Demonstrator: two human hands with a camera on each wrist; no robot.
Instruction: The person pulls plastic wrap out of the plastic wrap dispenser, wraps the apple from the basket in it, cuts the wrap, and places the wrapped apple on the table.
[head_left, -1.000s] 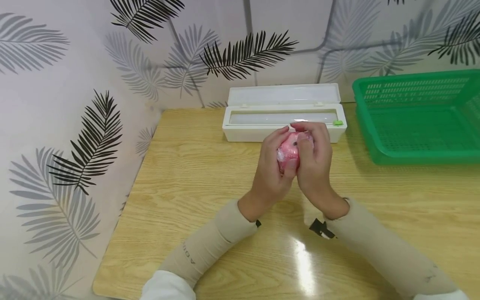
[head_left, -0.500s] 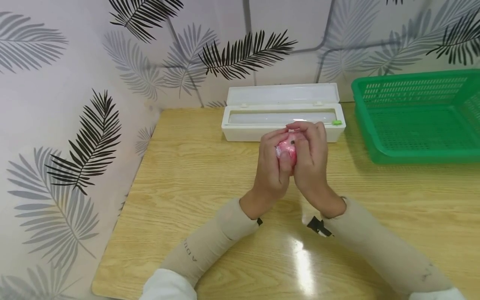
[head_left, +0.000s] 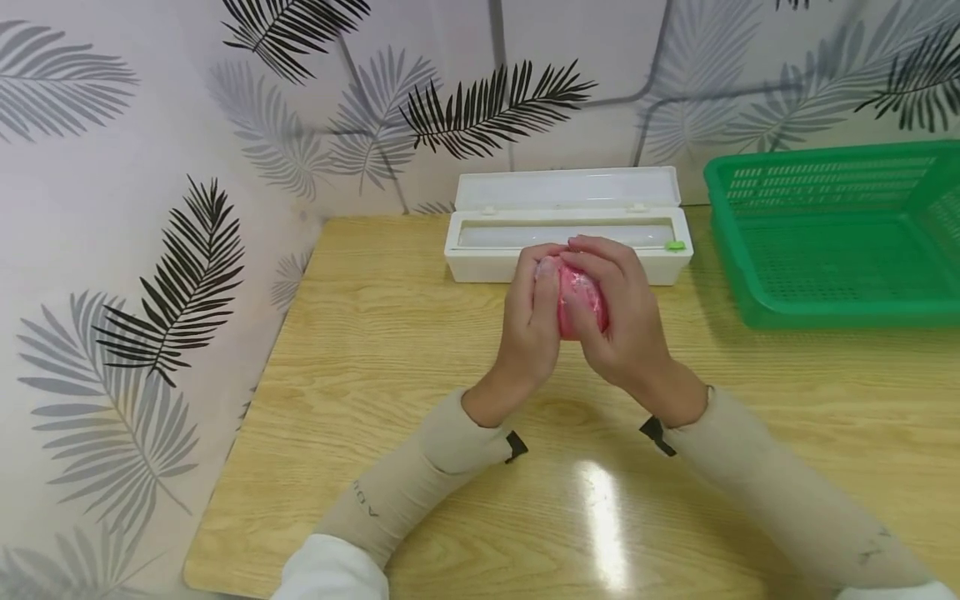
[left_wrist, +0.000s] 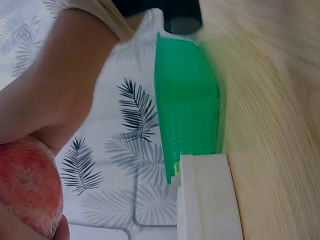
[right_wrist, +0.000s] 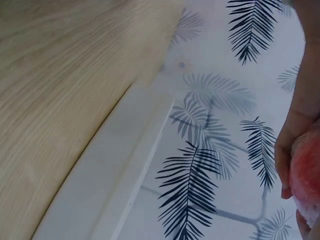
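A red apple (head_left: 581, 302) wrapped in clear film is held up between both hands, above the table in front of a white box. On its left side, my left hand (head_left: 530, 310) curls round it, with the thumb pressed on top. My right hand (head_left: 624, 312) grips the other side, fingers over the far edge and thumb across the front. In the left wrist view the apple (left_wrist: 29, 185) shows a small dimple and wrinkled film. The right wrist view catches only part of the apple (right_wrist: 306, 172) at its edge. Palms and fingers hide much of the fruit.
Behind the hands stands a long white cling film dispenser (head_left: 480, 268), lid raised, a roll inside and a green slider (head_left: 675, 246) at its right end. A green plastic basket (head_left: 847, 312) sits to the right. Leaf-patterned covering backs the wooden table (head_left: 360, 333).
The apple has been turned between the hands; its dark spot no longer shows in the head view. The left thumb has shifted up and the right thumb down, and the wrists are farther apart.
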